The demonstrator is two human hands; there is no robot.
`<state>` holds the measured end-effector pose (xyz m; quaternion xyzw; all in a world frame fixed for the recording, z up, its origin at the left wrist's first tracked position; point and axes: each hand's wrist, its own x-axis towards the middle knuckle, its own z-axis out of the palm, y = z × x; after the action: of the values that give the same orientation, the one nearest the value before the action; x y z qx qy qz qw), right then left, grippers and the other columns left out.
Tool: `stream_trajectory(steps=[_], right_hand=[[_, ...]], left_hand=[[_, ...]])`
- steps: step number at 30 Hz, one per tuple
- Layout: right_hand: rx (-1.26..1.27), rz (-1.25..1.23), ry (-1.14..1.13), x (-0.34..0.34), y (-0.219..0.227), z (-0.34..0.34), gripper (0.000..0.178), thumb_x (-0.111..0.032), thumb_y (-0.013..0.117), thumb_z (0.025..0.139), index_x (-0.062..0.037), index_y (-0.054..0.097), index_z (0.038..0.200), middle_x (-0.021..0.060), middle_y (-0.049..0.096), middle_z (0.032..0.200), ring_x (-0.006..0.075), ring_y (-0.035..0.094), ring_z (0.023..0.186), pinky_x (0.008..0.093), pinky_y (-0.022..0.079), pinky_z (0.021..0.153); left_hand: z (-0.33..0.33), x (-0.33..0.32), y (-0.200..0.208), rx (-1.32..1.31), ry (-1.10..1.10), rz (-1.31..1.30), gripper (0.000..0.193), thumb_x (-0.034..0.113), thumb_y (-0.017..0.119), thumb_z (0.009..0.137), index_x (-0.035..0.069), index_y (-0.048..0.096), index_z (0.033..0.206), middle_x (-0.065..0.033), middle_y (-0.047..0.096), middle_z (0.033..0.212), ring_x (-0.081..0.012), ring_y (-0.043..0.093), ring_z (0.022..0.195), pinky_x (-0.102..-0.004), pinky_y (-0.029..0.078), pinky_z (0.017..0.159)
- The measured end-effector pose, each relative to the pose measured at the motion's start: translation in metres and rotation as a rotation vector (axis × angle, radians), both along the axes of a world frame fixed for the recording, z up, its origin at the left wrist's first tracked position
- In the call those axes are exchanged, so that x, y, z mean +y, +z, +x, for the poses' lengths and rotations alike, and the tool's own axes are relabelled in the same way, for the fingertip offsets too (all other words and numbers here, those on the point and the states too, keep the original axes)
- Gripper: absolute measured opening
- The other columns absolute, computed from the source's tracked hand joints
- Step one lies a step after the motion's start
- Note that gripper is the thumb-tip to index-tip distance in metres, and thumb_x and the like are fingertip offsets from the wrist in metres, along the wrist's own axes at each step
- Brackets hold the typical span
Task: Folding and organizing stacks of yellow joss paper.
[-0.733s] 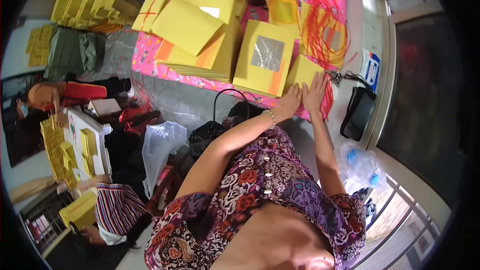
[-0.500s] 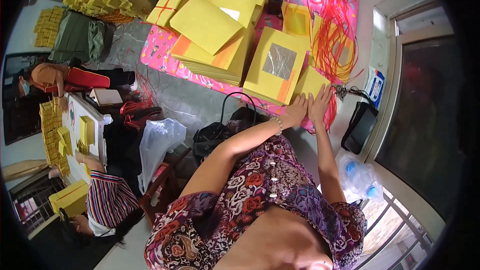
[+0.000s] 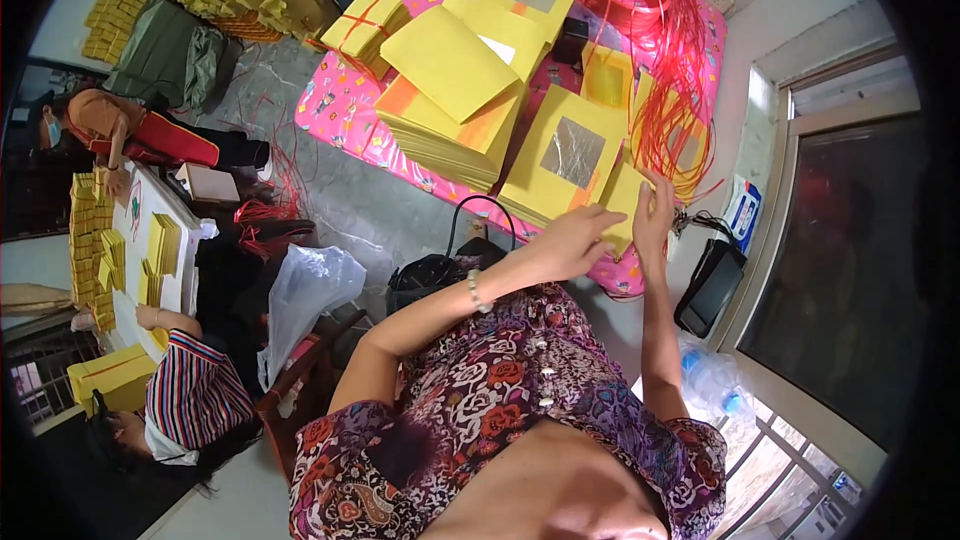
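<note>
A yellow paper packet (image 3: 624, 202) lies at the near right corner of the pink table, between my two hands. My left hand (image 3: 572, 242) is open over its near edge, fingers stretched toward the right. At the packet's right side my right hand (image 3: 655, 215) is open, its fingers pointing up and slightly bent; its fingertips are close to the packet's edge, and contact is hard to make out. Just left of the packet lies a stack of yellow envelopes (image 3: 535, 155), the top one with a silvery window. Red cords (image 3: 668, 90) trail down beside my right hand.
A taller stack of yellow envelopes (image 3: 440, 145) and a cord-tied bundle (image 3: 365, 25) rest on the pink-covered table (image 3: 335, 100). A black bag (image 3: 420, 275) is below its front edge. Right stands a window ledge with a dark tablet-like device (image 3: 712, 290). Two people work at a white table (image 3: 185, 275).
My hands, which were side by side and flat on the packet, have moved apart. The left has drawn back toward me and left; the right has its fingers raised and bent. The view has shifted slightly.
</note>
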<state>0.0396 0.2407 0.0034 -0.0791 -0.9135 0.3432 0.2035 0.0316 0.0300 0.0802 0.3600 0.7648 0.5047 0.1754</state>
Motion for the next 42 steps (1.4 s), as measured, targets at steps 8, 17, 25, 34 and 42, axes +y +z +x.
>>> stream_trajectory(steps=[8,17,25,34,42], right_hand=[[0.029,-0.171,0.414,-0.066,0.077,-0.098,0.017,-0.013,0.053,0.091,-0.0012,0.061,0.101,0.0124,0.063,0.093,0.0224,0.063,0.080,0.0291,0.049,0.072],[-0.273,0.143,0.604,-0.142,0.096,-0.211,0.039,-0.039,0.057,0.085,-0.0031,0.063,0.098,0.0151,0.066,0.086,0.0313,0.064,0.082,0.0393,0.049,0.073],[-0.400,0.213,0.672,-0.158,0.094,-0.214,0.050,-0.045,0.065,0.074,-0.0007,0.058,0.098,0.0171,0.062,0.085,0.0326,0.061,0.081,0.0404,0.047,0.070],[-0.328,-0.659,0.813,-0.156,0.128,-0.185,0.024,-0.020,0.063,0.086,-0.0003,0.051,0.094,0.0073,0.060,0.085,0.0119,0.056,0.080,0.0291,0.046,0.068],[-0.413,-0.736,1.009,-0.216,0.153,-0.122,0.021,-0.017,0.059,0.090,-0.0011,0.053,0.103,0.0054,0.061,0.092,0.0093,0.059,0.084,0.0249,0.047,0.070]], left_hand=[[-0.034,-0.075,0.043,0.393,0.632,0.059,0.035,0.004,0.059,0.082,0.006,0.057,0.116,-0.0162,0.059,0.102,-0.0332,0.055,0.097,-0.0390,0.044,0.084],[-0.056,-0.103,0.014,0.557,0.905,-0.372,0.053,0.017,0.063,0.081,-0.001,0.043,0.127,-0.0236,0.043,0.123,-0.0405,0.040,0.115,-0.0473,0.034,0.096],[-0.047,-0.100,0.005,0.533,0.929,-0.402,0.048,0.022,0.060,0.084,0.002,0.045,0.125,-0.0230,0.042,0.126,-0.0402,0.035,0.120,-0.0496,0.028,0.099],[-0.054,-0.120,0.026,0.247,1.153,0.289,0.054,0.012,0.060,0.086,-0.003,0.036,0.132,-0.0189,0.043,0.128,-0.0282,0.049,0.111,-0.0373,0.042,0.092],[-0.055,-0.185,0.060,-0.329,0.955,0.847,0.045,0.002,0.057,0.088,0.000,0.039,0.130,-0.0098,0.057,0.117,-0.0172,0.058,0.103,-0.0300,0.047,0.089]])
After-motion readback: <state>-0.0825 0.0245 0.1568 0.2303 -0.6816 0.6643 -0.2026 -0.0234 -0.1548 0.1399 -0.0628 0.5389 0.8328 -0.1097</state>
